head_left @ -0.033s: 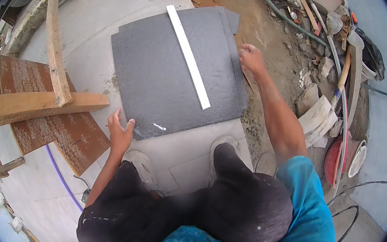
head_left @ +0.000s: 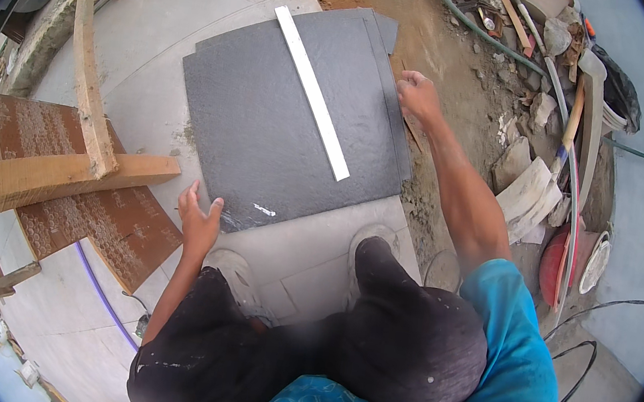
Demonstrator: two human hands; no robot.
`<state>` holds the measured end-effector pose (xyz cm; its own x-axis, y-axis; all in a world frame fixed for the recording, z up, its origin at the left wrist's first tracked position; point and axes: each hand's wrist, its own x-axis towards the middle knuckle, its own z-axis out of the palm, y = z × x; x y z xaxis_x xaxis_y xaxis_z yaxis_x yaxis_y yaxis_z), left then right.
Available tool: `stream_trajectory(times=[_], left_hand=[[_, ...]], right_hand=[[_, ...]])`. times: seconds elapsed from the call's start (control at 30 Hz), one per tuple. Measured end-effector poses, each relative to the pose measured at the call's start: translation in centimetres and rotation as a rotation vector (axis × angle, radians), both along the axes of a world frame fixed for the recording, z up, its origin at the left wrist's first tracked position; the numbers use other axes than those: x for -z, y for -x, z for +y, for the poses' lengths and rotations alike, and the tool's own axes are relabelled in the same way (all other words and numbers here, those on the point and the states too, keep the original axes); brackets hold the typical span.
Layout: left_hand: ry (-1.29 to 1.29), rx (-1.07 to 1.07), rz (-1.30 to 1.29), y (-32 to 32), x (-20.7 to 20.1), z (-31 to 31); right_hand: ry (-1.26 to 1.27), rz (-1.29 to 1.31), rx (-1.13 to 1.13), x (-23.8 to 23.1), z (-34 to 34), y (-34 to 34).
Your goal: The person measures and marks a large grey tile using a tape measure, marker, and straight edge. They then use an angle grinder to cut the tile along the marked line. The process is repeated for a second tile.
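Note:
Dark grey tiles with a rough face lie stacked on the pale floor before me, their edges slightly out of line. Across the top one rests a white straight bar, slanting from the far edge toward the near right. My left hand is at the near left corner of the stack, thumb and fingers spread, apparently holding nothing. Beside the right edge, my right hand has its fingers curled together; what they pinch, if anything, cannot be made out. White smears mark the near left part of the top tile.
Wooden beams and a brown board stand at the left. A purple hose runs along the floor there. On the right, dirt, rubble, a green hose and a red bowl-like container lie along the wall.

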<state>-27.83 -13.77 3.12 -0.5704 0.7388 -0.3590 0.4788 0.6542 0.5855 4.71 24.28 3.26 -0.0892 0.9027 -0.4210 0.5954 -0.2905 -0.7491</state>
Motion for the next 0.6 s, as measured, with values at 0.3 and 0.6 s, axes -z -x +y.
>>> stream_trajectory(times=[0.3,0.6], left_hand=[[0.069,0.001,0.125,1.0,0.1,-0.6],[0.047,-0.014,0.188,0.7,0.0,-0.2]], right_hand=[[-0.035,-0.031,0.015,1.7,0.1,0.6],[-0.104,-0.083,-0.132,1.3,-1.6,3.7]])
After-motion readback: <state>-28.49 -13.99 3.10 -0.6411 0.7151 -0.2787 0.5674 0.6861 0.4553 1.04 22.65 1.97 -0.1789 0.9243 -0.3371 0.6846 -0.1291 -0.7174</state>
